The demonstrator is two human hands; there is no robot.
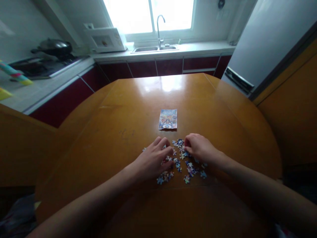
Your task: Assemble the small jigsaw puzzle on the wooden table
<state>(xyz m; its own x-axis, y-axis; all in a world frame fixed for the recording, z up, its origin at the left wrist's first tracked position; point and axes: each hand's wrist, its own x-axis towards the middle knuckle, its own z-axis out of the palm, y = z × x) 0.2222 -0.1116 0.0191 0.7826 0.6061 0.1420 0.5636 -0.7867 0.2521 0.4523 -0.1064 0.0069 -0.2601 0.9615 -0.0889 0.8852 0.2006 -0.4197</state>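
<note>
while the puzzle pieces (190, 169) lie in loose clumps on the counter (119, 115), no joined patch stands out, so it looks like early days: left hand (155, 158) arches over pieces, fingers parted, any grip impossible to tell; more pieces sit between the hands, below the picture sheet (168, 119); right hand (200, 147) bunches its fingertips at a clump, any catch hidden.

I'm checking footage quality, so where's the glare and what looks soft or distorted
Head view: window blown out white; glare on the far part of the wooden table, its near side dim. Head view again: puzzle pieces soft; refrigerator leaning, likely wide-angle distortion.
</note>
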